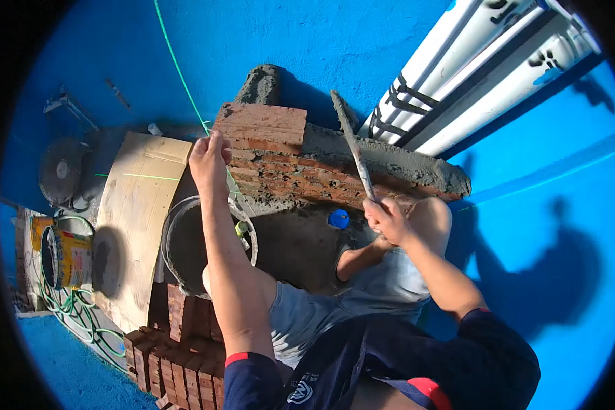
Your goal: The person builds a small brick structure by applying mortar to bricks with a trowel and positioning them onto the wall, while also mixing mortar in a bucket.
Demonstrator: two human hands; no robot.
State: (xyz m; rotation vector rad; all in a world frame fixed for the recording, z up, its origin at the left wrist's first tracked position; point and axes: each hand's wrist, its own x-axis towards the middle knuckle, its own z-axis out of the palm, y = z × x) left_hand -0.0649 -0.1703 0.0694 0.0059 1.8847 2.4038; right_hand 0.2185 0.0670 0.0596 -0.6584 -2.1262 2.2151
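My left hand [210, 158] is closed at the thin green string [179, 68], which runs down from the upper left to my fingertips, beside the left end of a low brick wall [280, 171]. Gripped in my right hand [388, 220] is a trowel [359, 164]. Its mortar-smeared blade points up and away, over the wall. A reddish brick [261, 124] lies on the wall's left part. Grey wet mortar [396, 162] covers the top course to its right. More mortar sits on a lump [260, 83] behind the brick.
Near my left knee stands a mortar-crusted bucket [173, 258], with a curved plywood sheet [140, 205] beside it. Stacked bricks [178, 372] lie at the lower left, near a yellow pail [74, 256] and green hose [72, 311]. White pipes [451, 75] lean against the blue wall [307, 34].
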